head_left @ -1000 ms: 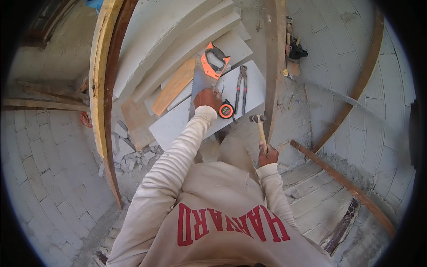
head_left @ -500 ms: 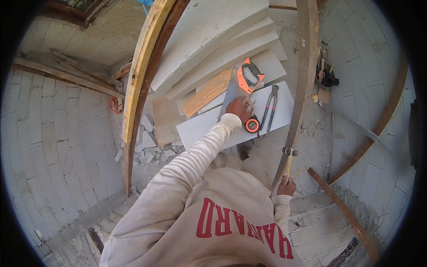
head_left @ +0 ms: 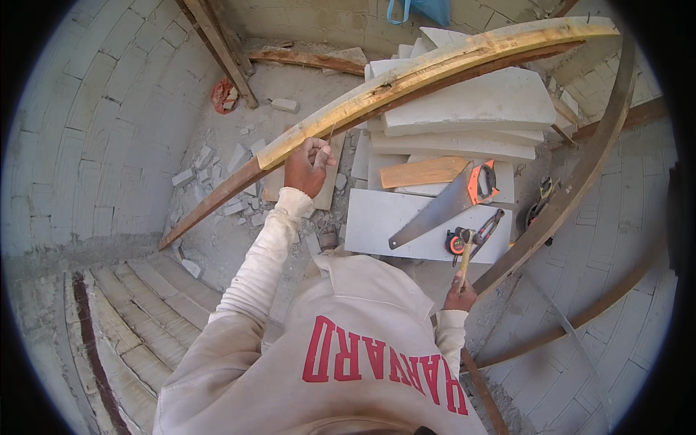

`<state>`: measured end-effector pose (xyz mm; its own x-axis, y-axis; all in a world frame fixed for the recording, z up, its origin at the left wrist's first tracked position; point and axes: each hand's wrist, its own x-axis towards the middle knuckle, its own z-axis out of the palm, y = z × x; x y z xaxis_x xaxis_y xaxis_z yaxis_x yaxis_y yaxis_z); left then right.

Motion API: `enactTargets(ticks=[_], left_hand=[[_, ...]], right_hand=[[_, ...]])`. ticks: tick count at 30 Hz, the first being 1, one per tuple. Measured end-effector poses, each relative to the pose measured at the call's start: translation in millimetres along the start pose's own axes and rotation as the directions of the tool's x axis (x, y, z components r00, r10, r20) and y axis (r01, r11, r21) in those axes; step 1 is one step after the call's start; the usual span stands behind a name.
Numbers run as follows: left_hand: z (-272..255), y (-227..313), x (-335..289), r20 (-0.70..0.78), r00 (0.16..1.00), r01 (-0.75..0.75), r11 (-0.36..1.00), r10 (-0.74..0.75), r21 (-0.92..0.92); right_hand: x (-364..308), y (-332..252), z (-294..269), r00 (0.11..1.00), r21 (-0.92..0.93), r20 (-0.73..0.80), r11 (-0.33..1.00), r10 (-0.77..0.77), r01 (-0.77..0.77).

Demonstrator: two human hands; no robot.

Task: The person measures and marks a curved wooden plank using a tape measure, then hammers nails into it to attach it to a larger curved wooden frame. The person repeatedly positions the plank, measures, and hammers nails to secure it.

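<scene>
Head view: left hand (head_left: 308, 165) pinches a thin nail (head_left: 330, 133), fingers closed on it, against the long curved wooden plank (head_left: 406, 80). Right hand (head_left: 460, 296) fist-grips the hammer (head_left: 465, 250), head up, just beside the tape measure (head_left: 454, 241), pliers (head_left: 489, 226) and handsaw (head_left: 446, 204) on stacked white slabs (head_left: 471, 109).

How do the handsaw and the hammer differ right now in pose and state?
The handsaw lies flat on a pale slab, untouched; the hammer is gripped in the right hand, head up. The handsaw has a long grey blade and an orange handle; the hammer has a slim wooden handle and a small metal head. The handsaw is the longer. The left hand is at the curved plank, away from both. Both are hand tools.
</scene>
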<state>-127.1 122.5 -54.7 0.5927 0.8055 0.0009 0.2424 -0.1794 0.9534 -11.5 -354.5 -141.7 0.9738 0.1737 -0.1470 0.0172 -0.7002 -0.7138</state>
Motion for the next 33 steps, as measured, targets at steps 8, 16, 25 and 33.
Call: enactTargets(ticks=[8,16,25,33], left_hand=[[-22.0,13.4,47.9,-0.016,0.972,-0.207,0.886,0.234,0.416],[-30.7,2.4,27.5,-0.112,0.983,-0.138,0.986,0.149,0.098],[-103.0,-113.4,83.3,-0.532,0.846,0.093,0.971,0.039,0.22],[-98.7,-105.5,98.3,-0.47,0.864,0.307,0.93,-0.183,0.202]], right_hand=[[4.9,-185.8,46.8,0.95,0.118,0.198,0.968,-0.241,0.221],[-22.5,-316.3,90.3,0.89,0.122,0.294,0.937,-0.348,0.326],[-11.4,-382.4,133.4,0.714,0.001,0.432,0.792,-0.551,0.611],[-15.1,-464.6,159.2,0.563,-0.095,0.407,0.58,-0.719,0.809]])
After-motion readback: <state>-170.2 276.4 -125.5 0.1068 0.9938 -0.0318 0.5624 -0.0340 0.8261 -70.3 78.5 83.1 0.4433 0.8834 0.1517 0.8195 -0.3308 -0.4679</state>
